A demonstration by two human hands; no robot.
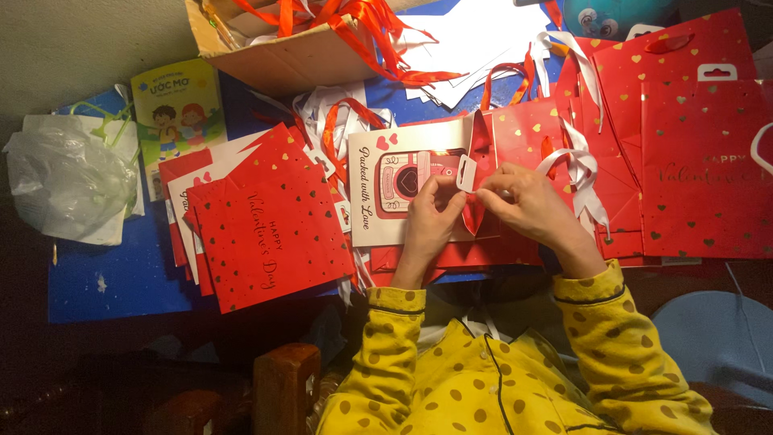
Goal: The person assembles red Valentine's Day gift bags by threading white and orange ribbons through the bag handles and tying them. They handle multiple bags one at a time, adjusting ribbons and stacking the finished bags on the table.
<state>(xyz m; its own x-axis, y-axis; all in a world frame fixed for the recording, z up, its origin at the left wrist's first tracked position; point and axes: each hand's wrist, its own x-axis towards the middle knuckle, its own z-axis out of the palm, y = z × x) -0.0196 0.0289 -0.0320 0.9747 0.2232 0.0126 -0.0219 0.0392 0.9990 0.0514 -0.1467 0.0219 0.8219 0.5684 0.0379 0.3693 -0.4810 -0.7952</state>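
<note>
Hands pinching white hang tab (466, 173), gift bag (403, 193) edge, crowded table

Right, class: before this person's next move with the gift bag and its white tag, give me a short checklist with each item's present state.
1. Left hand steadies the flat gift bag: ok.
2. Right hand has a grip on the bag's red edge: ok.
3. White hang tag sits at the bag's edge: ok.
4. Tag fixed firmly: cannot tell.
5. Stack of flat red bags within reach: ok.
6. Red ribbons in the cardboard box untangled: not ok.
</note>
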